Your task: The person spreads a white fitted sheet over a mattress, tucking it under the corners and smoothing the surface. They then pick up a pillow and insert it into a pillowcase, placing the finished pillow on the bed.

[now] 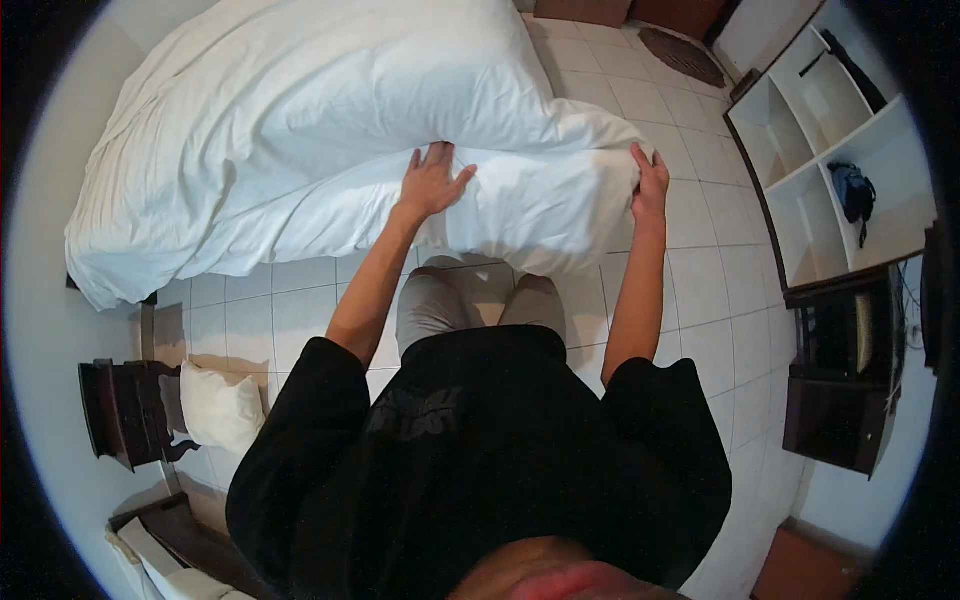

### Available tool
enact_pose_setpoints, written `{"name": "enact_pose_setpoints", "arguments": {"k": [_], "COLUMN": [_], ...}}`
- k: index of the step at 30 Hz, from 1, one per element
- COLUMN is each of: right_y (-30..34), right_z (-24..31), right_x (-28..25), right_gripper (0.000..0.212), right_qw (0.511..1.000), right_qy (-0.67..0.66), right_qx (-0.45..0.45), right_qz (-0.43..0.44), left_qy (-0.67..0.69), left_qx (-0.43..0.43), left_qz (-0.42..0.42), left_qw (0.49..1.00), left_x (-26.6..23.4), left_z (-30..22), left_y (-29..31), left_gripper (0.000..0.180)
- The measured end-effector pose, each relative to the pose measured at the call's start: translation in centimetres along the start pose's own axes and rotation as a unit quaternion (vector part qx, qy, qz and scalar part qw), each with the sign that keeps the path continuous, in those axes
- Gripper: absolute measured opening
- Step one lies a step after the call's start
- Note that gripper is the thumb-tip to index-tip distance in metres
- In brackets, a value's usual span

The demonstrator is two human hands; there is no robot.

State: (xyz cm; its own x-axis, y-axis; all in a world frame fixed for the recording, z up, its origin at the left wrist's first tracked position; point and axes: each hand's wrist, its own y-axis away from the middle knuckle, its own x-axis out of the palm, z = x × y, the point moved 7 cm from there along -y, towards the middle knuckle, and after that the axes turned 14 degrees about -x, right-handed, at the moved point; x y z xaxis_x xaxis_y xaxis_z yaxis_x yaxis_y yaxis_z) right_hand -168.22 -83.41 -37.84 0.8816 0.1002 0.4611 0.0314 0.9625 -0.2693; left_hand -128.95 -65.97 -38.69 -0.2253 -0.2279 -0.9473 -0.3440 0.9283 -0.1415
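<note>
A white duvet (330,110) covers the bed in front of me, its side hanging in folds toward the floor. My left hand (433,183) lies on the duvet near the bed's edge, fingers spread, the fingertips reaching into a crease. At the bed's right corner my right hand (650,182) is closed on the duvet's edge, thumb and fingers pinching the cloth. Between the two hands a flatter white stretch of bedding shows, and the duvet's corner is lifted there.
White shelves (800,135) with a dark bag (853,195) stand at the right, above a dark cabinet (835,420). On the left are dark wooden furniture (125,410) and a white pillow (220,405). A brown doormat (682,57) lies on the tiled floor (715,260).
</note>
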Motion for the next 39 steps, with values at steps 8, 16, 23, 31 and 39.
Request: {"name": "enact_pose_setpoints", "arguments": {"k": [8, 16, 23, 31, 39], "right_y": [13.2, 8.7, 4.1, 14.5, 20.9], "right_z": [-16.8, -8.4, -10.3, -18.5, -16.6], "right_x": [-5.7, -7.1, -11.3, -13.8, 8.4], "right_gripper": [0.067, 0.037, 0.047, 0.037, 0.029], "right_qw": [0.971, 0.962, 0.879, 0.943, 0.92], "right_qy": [0.045, 0.174, 0.468, 0.268, 0.3], "right_qx": [0.228, -0.033, 0.038, 0.197, -0.017], "right_qz": [-0.054, -0.206, -0.087, -0.022, 0.253], "left_qy": [0.02, 0.28, 0.82, 0.752, 0.794], "left_qx": [0.016, -0.027, -0.373, -0.393, -0.333], "left_qz": [-0.089, -0.274, -0.175, -0.365, -0.253], "left_qw": [0.996, 0.919, 0.397, 0.383, 0.441], "left_x": [-2.7, -5.9, 4.3, 8.4, 4.9], "left_z": [-0.6, 8.1, 34.0, 34.6, 31.2], "left_y": [1.9, 11.1, 16.0, 30.4, 37.0], "left_gripper": [0.076, 0.037, 0.08, 0.073, 0.021]}}
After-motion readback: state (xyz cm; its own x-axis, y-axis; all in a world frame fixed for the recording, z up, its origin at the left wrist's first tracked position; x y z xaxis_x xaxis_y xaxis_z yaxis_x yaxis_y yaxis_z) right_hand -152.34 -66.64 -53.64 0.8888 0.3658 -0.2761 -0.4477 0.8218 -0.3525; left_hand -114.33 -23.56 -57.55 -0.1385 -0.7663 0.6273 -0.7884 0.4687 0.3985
